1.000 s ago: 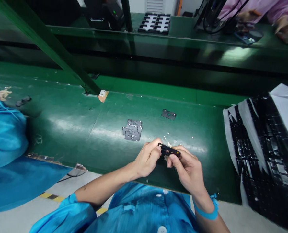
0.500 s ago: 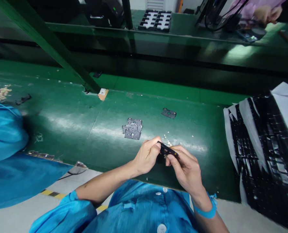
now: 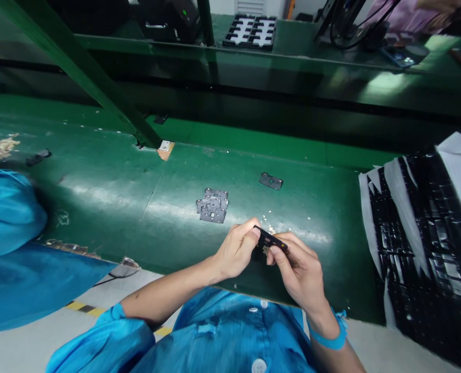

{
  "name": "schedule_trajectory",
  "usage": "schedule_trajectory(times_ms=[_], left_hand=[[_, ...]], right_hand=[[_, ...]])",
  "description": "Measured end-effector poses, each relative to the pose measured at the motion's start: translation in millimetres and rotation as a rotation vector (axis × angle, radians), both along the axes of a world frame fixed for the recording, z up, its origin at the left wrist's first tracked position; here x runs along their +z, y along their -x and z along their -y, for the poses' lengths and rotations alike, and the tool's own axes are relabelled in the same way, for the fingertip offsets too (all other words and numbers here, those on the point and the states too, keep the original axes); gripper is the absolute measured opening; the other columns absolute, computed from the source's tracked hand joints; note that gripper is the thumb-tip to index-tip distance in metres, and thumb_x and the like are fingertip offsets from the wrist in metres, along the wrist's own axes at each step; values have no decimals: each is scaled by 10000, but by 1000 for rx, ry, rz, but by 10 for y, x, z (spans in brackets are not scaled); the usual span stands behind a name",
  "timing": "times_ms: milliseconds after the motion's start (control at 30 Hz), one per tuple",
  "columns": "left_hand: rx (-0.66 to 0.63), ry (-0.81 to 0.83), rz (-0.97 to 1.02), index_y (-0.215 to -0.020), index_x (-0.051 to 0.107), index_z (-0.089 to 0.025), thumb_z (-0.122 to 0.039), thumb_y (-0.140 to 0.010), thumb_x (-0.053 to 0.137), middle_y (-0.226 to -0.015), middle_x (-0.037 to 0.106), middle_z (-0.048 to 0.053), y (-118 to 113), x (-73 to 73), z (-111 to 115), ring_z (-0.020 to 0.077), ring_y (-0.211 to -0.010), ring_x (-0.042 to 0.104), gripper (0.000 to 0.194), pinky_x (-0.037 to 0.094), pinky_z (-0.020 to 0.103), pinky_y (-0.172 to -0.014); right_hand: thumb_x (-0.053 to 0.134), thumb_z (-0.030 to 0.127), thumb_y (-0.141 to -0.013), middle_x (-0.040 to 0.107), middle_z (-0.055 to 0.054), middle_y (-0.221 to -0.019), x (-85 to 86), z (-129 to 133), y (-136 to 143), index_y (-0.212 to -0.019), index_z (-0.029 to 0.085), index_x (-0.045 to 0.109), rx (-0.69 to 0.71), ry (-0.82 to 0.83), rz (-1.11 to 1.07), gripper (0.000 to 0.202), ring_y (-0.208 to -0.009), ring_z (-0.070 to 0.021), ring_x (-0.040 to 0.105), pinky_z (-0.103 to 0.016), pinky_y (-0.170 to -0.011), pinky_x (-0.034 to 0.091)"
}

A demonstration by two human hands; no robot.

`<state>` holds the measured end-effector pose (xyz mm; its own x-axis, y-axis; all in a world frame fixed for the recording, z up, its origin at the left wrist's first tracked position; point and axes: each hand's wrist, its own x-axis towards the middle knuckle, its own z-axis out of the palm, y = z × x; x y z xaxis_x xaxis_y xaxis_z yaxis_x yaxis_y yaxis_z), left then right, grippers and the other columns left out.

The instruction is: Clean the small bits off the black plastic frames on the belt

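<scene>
Between my two hands, above the front of the green bench [image 3: 109,223], is a small black plastic part [image 3: 271,239], tilted down to the right. My left hand [image 3: 236,248] pinches its left end with the thumb on top. The right end is gripped by my right hand [image 3: 298,264], thumb and fingers closed on it. Small light bits show by the part's lower edge near my right thumb. Beyond my left hand lies a pile of flat dark plates [image 3: 212,205]. A single similar plate [image 3: 271,181] lies farther back. Tiny pale pieces [image 3: 269,227] are scattered just behind the part.
Black plastic trays in torn white wrap [image 3: 417,248] stand at the right. A green post [image 3: 86,77] slants down to the bench. A co-worker's blue sleeve [image 3: 8,207] is at the left. Across the gap, a black-and-white tray [image 3: 250,32] sits on another bench.
The black part and both hands have shifted very slightly right, with the same two-handed hold. Across the way, another person's hands have moved.
</scene>
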<state>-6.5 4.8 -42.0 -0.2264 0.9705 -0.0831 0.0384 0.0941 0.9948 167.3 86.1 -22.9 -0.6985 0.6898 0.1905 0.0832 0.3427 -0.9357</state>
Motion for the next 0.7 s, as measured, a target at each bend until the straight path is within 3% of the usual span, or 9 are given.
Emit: schedule_trajectory(times_ms=[300, 467, 700], left_hand=[[46, -27, -107, -804, 425, -229, -533, -1116, 334, -622, 363, -66, -13, 30, -14, 124, -567, 373, 445, 289, 267, -575], [55, -22, -166, -785, 404, -236, -470, -1107, 329, -608, 375, -63, -5, 72, -27, 127, -554, 383, 405, 299, 278, -583], [20, -15, -143, -814, 399, -238, -399, -1112, 323, -634, 387, -65, -4, 25, -16, 127, -563, 393, 348, 310, 275, -594]], right_hand=[[592, 192, -1077, 678, -60, -861, 14, -2, 17, -824, 216, 704, 17, -6, -9, 278, -774, -197, 679, -328, -712, 543], [592, 183, -1078, 674, -58, -860, 8, 7, 29, -817, 216, 697, 12, 2, -13, 283, -780, -191, 675, -323, -717, 538], [592, 213, -1086, 668, -59, -849, -11, 11, 13, -817, 210, 698, 0, 62, -14, 289, -750, -188, 666, -323, -702, 533]])
